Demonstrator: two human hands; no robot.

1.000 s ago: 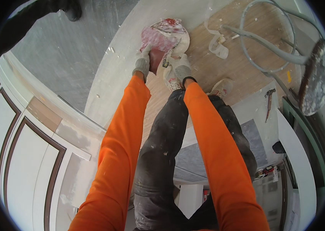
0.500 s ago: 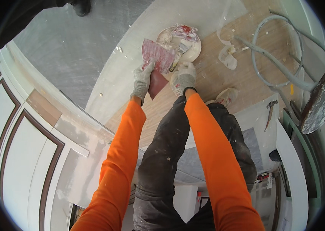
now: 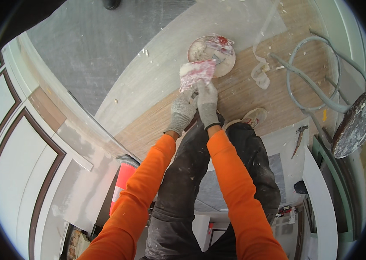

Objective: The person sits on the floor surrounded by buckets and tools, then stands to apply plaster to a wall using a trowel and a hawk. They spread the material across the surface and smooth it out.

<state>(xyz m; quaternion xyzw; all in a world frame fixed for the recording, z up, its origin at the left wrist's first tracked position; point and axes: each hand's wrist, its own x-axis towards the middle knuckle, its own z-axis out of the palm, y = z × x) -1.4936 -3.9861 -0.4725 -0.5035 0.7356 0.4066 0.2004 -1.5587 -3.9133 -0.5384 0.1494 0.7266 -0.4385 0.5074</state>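
Observation:
In my gloved left hand [image 3: 183, 109] is the lower end of a flexible red sheet [image 3: 197, 73], its upper face smeared with white paste. My gloved right hand [image 3: 207, 97] meets the left there, with its fingers closed at the sheet's lower edge; the grip is partly hidden. Just beyond the sheet a round pale tub [image 3: 229, 66] holds white paste. A second red-and-white smeared piece [image 3: 220, 43] lies across its far side. A flat metal blade [image 3: 216, 60] shows in the tub, while its handle is hidden behind the sheet.
On the right lie a grey hose [image 3: 307, 76], a paste-crusted oval board [image 3: 356, 125] and a hammer [image 3: 298, 141]. A crumpled translucent strip [image 3: 260, 76] rests beyond the tub. White panelled doors [image 3: 20, 169] stand left. A person's dark shoe [image 3: 111, 4] is at the top.
My hands have come together at the red sheet's lower end. The sheet has moved right, next to the tub. My right hand has shifted from beside the blade's handle to the sheet.

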